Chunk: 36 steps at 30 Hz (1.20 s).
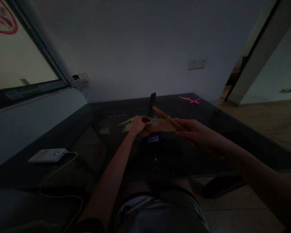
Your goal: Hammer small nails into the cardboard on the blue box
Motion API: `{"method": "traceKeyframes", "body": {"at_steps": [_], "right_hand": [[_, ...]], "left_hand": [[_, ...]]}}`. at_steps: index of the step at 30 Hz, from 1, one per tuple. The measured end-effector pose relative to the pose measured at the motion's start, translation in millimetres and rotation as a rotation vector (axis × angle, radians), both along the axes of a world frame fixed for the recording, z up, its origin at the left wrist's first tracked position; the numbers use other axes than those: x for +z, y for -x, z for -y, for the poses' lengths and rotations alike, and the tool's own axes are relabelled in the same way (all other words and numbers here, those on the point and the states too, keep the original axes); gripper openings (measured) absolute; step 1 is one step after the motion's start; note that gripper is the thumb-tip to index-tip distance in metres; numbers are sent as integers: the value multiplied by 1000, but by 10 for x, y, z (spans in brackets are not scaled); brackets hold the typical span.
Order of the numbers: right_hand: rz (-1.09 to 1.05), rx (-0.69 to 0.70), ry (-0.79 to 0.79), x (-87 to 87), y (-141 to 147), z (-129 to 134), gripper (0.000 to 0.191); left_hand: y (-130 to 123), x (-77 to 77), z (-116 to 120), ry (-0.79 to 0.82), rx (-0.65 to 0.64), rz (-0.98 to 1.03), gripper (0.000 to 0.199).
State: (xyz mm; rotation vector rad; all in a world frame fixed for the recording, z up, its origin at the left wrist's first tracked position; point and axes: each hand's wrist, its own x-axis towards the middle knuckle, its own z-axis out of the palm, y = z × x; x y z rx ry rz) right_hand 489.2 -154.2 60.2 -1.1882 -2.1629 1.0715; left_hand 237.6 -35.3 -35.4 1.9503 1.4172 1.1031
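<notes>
Head-worn camera looks forward and down.

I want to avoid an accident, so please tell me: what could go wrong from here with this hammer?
The hammer in the right hand might hit the left hand, whose fingers are close to its head. The tan piece seems to rest on a narrower blue container, so it could tip under a blow off centre. The light is dim, which may make aim harder.
</notes>
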Motion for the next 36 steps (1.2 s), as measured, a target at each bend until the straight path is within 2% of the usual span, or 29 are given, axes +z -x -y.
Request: {"method": "traceKeyframes", "body": {"at_steps": [6,12,19,25,31,36], "right_hand": [[30,-10,68,-102,7,-38,51],[-37,-6,14,1,6,26,47],[3,-14,77,-183,9,-44,44],[-48,-8,-2,-33,5,45,50],[-4,-22,77,-171,-3,-17,43],[-32,-6,40,-55,-8,42,51]], "left_hand": [[-2,40,28,-5,42,-55,22],[-8,35,28,17,11,-5,18],[-13,43,36,3,39,-45,22],[-13,28,17,8,4,2,17],[-43,65,58,23,46,-30,24],[-36,53,50,3,4,-14,18]]}}
